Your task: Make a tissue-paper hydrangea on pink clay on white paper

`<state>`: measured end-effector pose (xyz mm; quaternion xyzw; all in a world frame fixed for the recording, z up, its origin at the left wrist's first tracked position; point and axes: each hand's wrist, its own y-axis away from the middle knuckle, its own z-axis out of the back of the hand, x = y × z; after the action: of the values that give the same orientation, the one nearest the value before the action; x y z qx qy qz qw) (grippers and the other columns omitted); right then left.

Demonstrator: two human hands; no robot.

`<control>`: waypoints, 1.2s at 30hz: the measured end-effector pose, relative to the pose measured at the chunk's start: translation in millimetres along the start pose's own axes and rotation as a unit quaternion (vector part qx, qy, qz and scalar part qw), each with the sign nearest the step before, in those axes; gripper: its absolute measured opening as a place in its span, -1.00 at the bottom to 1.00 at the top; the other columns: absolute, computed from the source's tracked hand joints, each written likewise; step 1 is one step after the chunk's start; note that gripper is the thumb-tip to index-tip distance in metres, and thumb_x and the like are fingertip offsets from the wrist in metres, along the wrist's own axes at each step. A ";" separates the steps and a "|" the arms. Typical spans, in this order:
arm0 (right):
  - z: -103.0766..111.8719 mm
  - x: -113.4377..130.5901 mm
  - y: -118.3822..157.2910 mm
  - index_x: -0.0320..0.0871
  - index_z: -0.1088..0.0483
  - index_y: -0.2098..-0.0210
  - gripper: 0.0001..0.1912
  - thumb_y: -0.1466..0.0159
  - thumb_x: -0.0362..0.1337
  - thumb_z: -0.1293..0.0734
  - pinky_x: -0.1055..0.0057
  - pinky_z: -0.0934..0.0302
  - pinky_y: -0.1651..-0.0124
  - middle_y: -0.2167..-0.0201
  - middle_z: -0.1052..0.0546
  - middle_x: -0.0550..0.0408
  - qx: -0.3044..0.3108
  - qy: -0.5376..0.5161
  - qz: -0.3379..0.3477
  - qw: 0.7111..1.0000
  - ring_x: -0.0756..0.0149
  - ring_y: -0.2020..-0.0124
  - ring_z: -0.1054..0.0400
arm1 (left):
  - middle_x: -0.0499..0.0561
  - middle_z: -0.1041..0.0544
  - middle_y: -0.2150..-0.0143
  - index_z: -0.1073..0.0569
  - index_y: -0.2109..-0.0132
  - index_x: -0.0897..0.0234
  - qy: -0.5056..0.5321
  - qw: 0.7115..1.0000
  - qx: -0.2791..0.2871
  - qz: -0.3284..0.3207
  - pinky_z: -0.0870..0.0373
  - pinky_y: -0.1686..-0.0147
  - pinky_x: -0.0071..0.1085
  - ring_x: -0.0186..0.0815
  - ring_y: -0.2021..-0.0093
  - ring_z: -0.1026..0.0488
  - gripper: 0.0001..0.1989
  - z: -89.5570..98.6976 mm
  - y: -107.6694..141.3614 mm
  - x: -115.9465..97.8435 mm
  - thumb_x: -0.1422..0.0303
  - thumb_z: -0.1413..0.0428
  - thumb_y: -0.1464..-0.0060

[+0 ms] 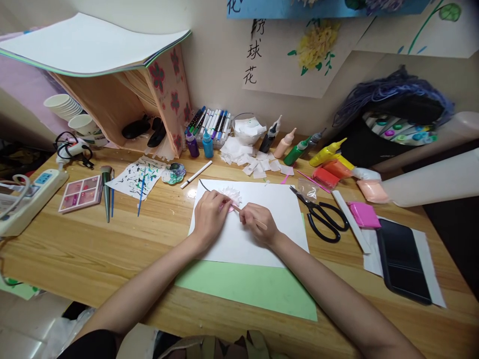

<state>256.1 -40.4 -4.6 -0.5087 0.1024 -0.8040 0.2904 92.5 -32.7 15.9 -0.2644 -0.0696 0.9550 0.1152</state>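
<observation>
A white sheet lies over a green sheet at the middle of the table. On the white sheet is a white, fringed paper flower with some pink at its lower edge. My left hand rests at the flower's left side, its fingers bent together against the pink part; what they pinch is too small to tell. My right hand is closed around a thin pinkish stick, whose tip touches the flower's lower edge. A dark curved line shows by the sheet's upper left corner.
Black scissors, a white strip, a pink packet and a phone lie right. Paint bottles, white paper scraps and markers stand behind. Brushes, a palette and a power strip are left.
</observation>
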 end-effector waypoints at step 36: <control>17.1 11.5 -7.2 -0.13 -0.26 0.56 -0.52 -0.41 -0.14 0.00 0.43 -0.15 0.37 0.60 -0.37 0.14 0.018 -0.029 -0.116 0.993 0.41 0.53 -0.26 | -0.02 -0.45 0.43 -0.30 0.39 0.24 0.082 0.983 -0.068 0.151 -0.13 0.38 -0.42 -0.31 0.40 -0.36 -0.69 -2.4 -10.1 36.7 0.25 0.17 -0.27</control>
<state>264.9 -39.0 15.3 -0.5345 0.0198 -0.8191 0.2074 65.0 -13.4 -2.1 -0.3562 -0.0838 0.9296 -0.0434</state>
